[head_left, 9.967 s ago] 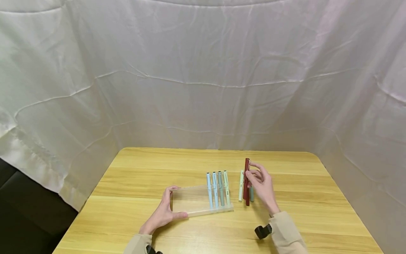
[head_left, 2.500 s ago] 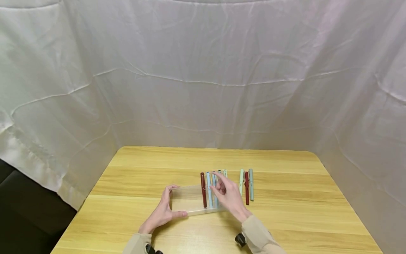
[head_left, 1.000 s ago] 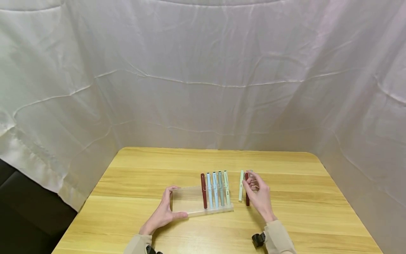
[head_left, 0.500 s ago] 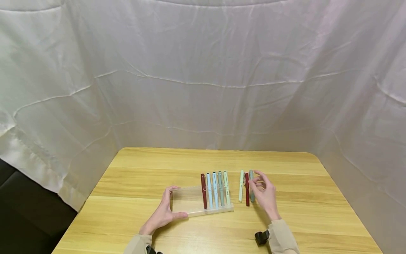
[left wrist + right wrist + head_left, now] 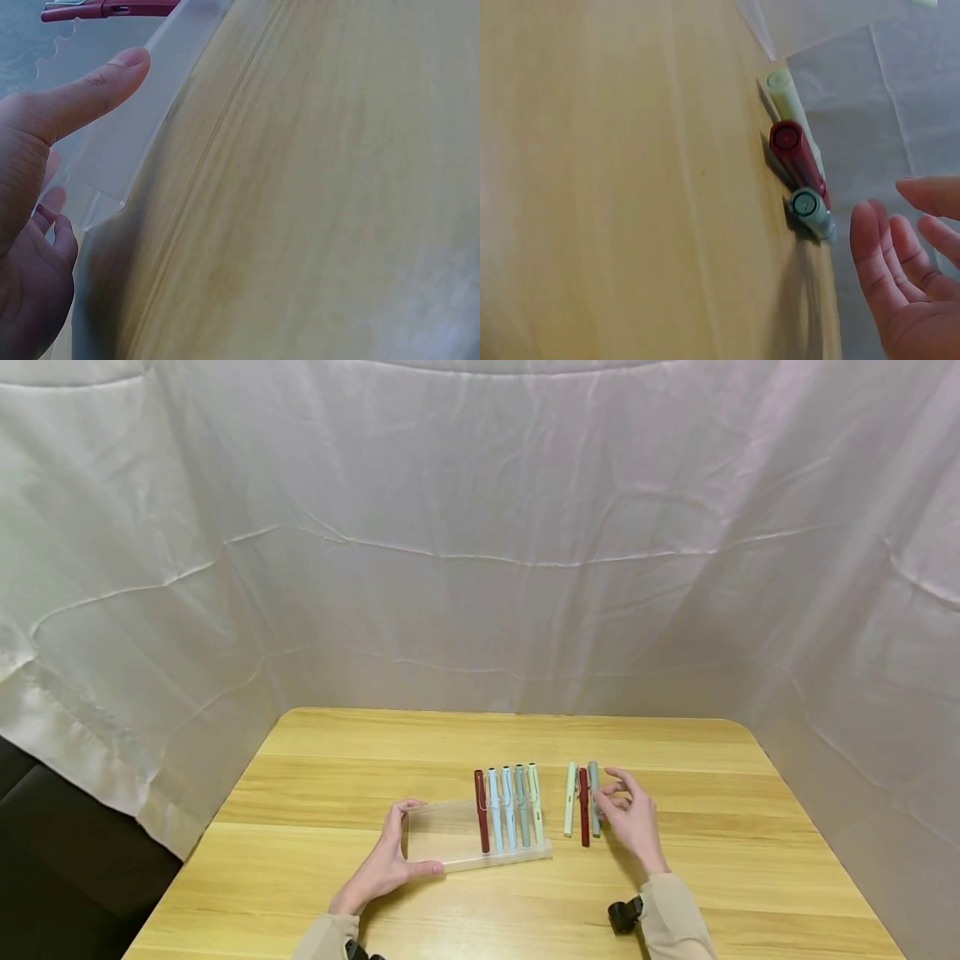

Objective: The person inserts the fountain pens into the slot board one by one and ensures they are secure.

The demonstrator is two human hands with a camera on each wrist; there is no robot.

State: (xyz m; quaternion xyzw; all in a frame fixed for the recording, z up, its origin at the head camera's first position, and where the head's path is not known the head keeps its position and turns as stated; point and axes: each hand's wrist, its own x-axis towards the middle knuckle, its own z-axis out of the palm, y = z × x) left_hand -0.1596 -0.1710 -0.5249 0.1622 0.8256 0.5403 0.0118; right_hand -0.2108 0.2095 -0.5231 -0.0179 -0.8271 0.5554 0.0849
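Observation:
My left hand (image 5: 390, 856) grips the left end of a clear plastic pen stand (image 5: 442, 833), thumb on the front edge and fingers behind. In the left wrist view the thumb (image 5: 94, 94) presses the clear plastic (image 5: 124, 154). On the stand's right half lie a dark red pen (image 5: 482, 814), two light blue pens (image 5: 496, 814), a grey-green pen (image 5: 522, 810) and a pale green pen (image 5: 536, 806). My right hand (image 5: 633, 820) is beside another grey-green pen (image 5: 808, 206) on the table, fingers loosely bent and holding nothing in the right wrist view.
Left of that grey-green pen, a second dark red pen (image 5: 584, 814) and a second pale green pen (image 5: 570, 806) lie side by side on the wooden table (image 5: 750, 877). A pale curtain (image 5: 480, 610) hangs around the table's back and sides.
The dark red pen my right hand held ten seconds ago now lies on the stand, left of the light blue pens. My right hand has returned to the table pens and drifted slightly right.

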